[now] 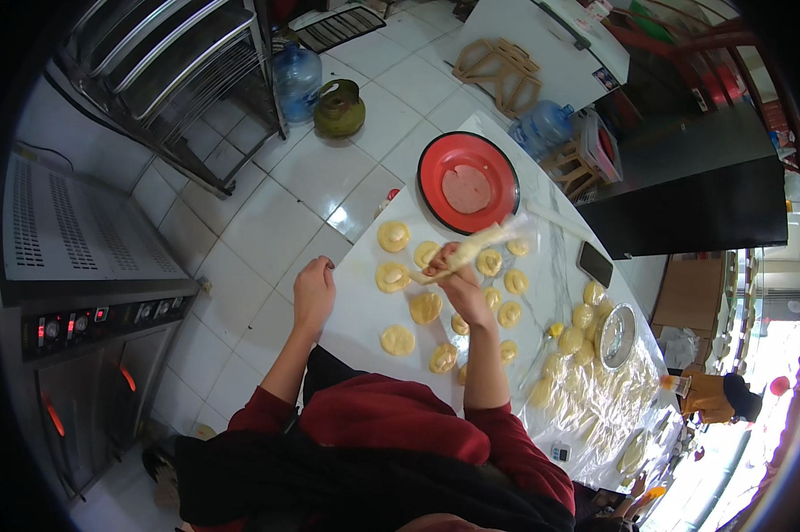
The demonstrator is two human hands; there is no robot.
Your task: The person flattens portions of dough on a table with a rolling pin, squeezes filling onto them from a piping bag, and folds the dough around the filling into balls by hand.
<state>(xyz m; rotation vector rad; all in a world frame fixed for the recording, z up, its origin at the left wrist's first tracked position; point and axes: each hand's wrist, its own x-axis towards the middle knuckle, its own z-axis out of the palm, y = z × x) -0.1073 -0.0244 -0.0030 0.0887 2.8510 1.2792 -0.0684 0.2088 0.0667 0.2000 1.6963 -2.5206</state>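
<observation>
My right hand (456, 282) is closed around a soft clear piping bag (482, 248) of pale yellow filling. The bag's narrow end points left, over a flattened dough round (393, 277) topped with a pale dollop. More flattened rounds lie about my hand, such as a dough round (397, 340) with no dollop visible. My left hand (314, 288) hovers by the table's left edge with fingers curled in, and nothing shows in it. Beyond my right hand, a red plate (428, 173) with a black rim holds pink round meat slices (467, 189).
On the marble-look table (533, 341), plastic sheeting (586, 417) covers dough balls beside a metal bowl (615, 337). A phone (595, 264) and small timer (560, 452) lie there. An oven (90, 310) stands left; a green gas cylinder (339, 110) is on the floor.
</observation>
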